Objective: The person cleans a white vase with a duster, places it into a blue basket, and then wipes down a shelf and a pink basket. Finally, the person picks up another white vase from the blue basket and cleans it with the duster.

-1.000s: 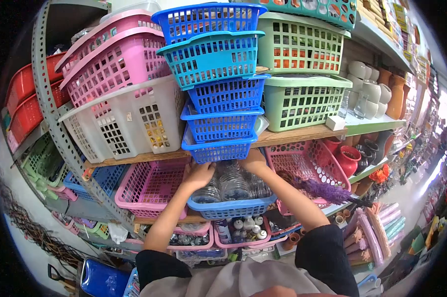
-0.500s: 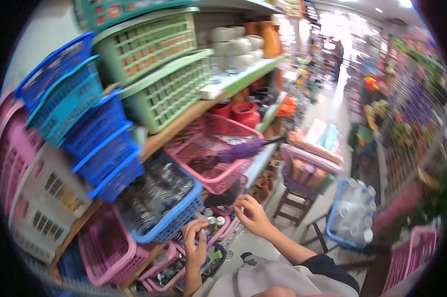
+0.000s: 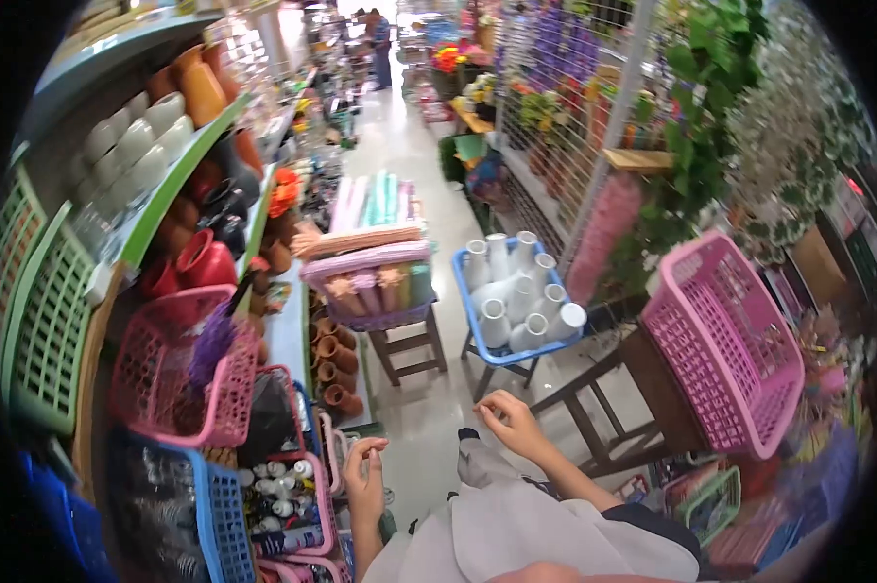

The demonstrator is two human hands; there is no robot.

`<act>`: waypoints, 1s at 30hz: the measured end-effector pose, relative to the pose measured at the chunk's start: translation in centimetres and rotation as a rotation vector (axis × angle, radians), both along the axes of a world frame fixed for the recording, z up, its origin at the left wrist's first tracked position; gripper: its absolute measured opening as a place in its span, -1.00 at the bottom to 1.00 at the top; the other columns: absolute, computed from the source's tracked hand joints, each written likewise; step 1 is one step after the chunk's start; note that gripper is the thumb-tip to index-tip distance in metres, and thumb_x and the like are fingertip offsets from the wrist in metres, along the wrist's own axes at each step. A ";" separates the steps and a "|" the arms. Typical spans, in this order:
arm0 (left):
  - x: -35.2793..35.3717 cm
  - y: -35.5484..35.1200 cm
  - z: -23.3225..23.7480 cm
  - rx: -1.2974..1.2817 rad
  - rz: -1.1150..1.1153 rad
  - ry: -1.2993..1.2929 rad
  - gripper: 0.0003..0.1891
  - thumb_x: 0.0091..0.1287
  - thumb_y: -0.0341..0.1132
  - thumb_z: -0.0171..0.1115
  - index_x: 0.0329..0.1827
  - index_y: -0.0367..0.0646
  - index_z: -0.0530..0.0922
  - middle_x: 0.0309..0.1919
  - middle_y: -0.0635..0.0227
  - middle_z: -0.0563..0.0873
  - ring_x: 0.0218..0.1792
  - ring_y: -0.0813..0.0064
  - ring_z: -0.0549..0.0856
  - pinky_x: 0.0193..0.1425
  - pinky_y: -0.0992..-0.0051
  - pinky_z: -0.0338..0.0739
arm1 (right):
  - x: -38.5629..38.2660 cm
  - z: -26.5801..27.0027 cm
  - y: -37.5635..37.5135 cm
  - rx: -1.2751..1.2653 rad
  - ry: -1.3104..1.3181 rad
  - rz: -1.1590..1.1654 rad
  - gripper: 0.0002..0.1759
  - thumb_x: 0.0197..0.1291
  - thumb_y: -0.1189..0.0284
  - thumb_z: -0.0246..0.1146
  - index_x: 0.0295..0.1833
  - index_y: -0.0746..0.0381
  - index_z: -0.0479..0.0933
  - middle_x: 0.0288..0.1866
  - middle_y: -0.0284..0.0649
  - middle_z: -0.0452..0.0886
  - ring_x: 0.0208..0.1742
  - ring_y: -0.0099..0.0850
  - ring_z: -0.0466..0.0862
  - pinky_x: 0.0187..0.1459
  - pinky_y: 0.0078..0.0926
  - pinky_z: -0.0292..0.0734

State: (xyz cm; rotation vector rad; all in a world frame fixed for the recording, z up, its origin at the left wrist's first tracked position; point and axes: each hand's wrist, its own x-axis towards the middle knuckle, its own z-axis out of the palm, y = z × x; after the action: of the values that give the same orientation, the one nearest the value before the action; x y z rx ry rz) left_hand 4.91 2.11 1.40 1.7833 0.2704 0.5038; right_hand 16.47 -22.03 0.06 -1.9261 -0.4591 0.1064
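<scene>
My left hand (image 3: pixel 364 478) is raised in front of my body, its fingers loosely bent and apart with nothing in them. Close to its left is a pink basket (image 3: pixel 329 505) of small bottles (image 3: pixel 285 491). My right hand (image 3: pixel 512 424) hangs over the aisle floor, fingers half curled and apart, also holding nothing visible. Beyond it, a blue basket (image 3: pixel 528 358) of white vases (image 3: pixel 522 296) rests on a dark stand. Neither hand touches any goods.
At right, a pink basket (image 3: pixel 657 325) sits on a brown wooden stool (image 3: pixel 642 374). A purple basket (image 3: pixel 375 313) of rolled goods stands on another stool (image 3: pixel 409 355). Shelves with clay pots (image 3: pixel 337 374) line the left; a wire rack (image 3: pixel 565 146) lines the right. A person (image 3: pixel 381 53) stands far down the aisle.
My view has swung right, from the shelf baskets toward the aisle. My hands have come away from the small bottles, and the pink basket on the stool now shows fully.
</scene>
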 end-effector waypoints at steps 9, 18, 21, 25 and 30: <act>14.2 -6.0 -0.3 0.030 -0.431 0.002 -0.85 0.40 -0.43 0.04 -0.16 -0.31 0.56 -0.23 0.22 0.68 -0.15 0.40 0.67 0.01 0.47 0.49 | 5.5 0.4 -6.3 -0.062 -0.118 -0.298 -0.85 0.22 0.45 0.18 -0.17 0.29 0.57 -0.24 -0.17 0.57 -0.18 -0.27 0.60 -0.14 -0.41 0.48; 30.0 -11.7 -4.0 0.171 -0.617 0.074 -0.81 0.29 -0.42 0.14 -0.07 -0.25 0.56 -0.18 0.17 0.67 -0.07 0.22 0.62 0.03 0.31 0.48 | 16.9 -1.1 -11.2 -0.166 0.020 -0.395 -0.82 0.22 0.42 0.19 -0.13 0.27 0.58 -0.23 -0.14 0.56 -0.18 -0.25 0.61 -0.13 -0.37 0.49; 35.4 -12.1 -9.1 0.412 -0.540 0.056 -0.60 0.13 -0.40 0.25 0.08 -0.20 0.48 -0.08 0.14 0.62 -0.02 0.12 0.59 0.05 0.25 0.47 | 21.2 -3.9 -11.5 -0.130 0.050 -0.288 -0.78 0.18 0.39 0.23 -0.11 0.26 0.57 -0.20 -0.12 0.57 -0.13 -0.21 0.61 -0.08 -0.34 0.49; 38.6 -12.1 -14.9 0.804 -0.455 0.221 -0.35 -0.02 -0.37 0.36 0.21 -0.15 0.35 0.04 0.13 0.54 0.04 0.07 0.57 0.07 0.21 0.48 | 26.2 -8.1 -10.2 -0.202 0.053 -0.051 -0.59 0.05 0.46 0.30 0.06 0.27 0.50 -0.04 -0.09 0.54 0.00 -0.23 0.60 -0.01 -0.33 0.52; 40.0 -12.9 -18.7 0.653 -0.501 0.393 -0.14 -0.26 -0.33 0.56 0.20 -0.18 0.33 0.08 0.07 0.54 0.11 -0.01 0.53 0.13 0.17 0.47 | 29.7 -13.5 -6.9 -0.277 0.077 0.170 -0.29 -0.10 0.49 0.37 0.25 0.24 0.33 0.13 -0.04 0.47 0.16 -0.13 0.53 0.18 -0.26 0.41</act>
State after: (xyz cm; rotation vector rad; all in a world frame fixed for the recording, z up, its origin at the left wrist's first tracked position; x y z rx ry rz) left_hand 44.93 -10.77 -17.27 2.4827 -0.0966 -0.1518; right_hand 46.16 -28.96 -13.40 -2.1411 -0.5803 0.3706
